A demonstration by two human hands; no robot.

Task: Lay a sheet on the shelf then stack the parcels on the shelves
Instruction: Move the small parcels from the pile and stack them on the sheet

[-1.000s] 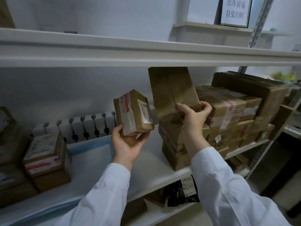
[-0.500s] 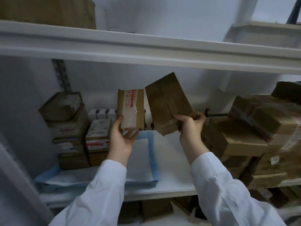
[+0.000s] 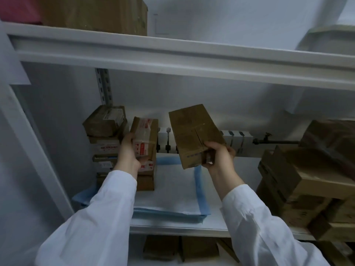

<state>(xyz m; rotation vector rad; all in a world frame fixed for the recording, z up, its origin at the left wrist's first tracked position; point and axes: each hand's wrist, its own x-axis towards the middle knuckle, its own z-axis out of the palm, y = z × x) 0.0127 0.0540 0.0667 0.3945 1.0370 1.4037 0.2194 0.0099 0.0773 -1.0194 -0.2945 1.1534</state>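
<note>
1. Since half a second ago, the left hand [image 3: 127, 152] has carried the taped parcel [image 3: 144, 138] leftward and down onto the short stack [image 3: 145, 173] beside the tall left stack [image 3: 104, 139]; the right hand's parcel has drifted slightly right and hangs tilted.
2. On the far left, the tall stack stands against the back wall, at the left end of the blue-edged sheet [image 3: 172, 191], which already lies flat on the shelf [image 3: 172, 228].
3. Next, the left hand is closed around the taped parcel, thumb on its near face, fingers behind its left side, wrist bent upward. The parcel seems to be touching the short stack, though whether it rests squarely cannot be told.
4. Likely risk here: if released off-centre, the parcel could slide off the stack or nudge the tall stack beside it.
5. In the middle, the right hand [image 3: 219, 155] grips the plain brown parcel [image 3: 194, 134] by its lower right corner only, holding it in the air above the sheet, tilted.
6. Such a corner pinch could let the box pivot and drop, perhaps rucking the sheet.
7. To the right, piled cartons [image 3: 299, 179] wait, well apart from both hands.
</note>
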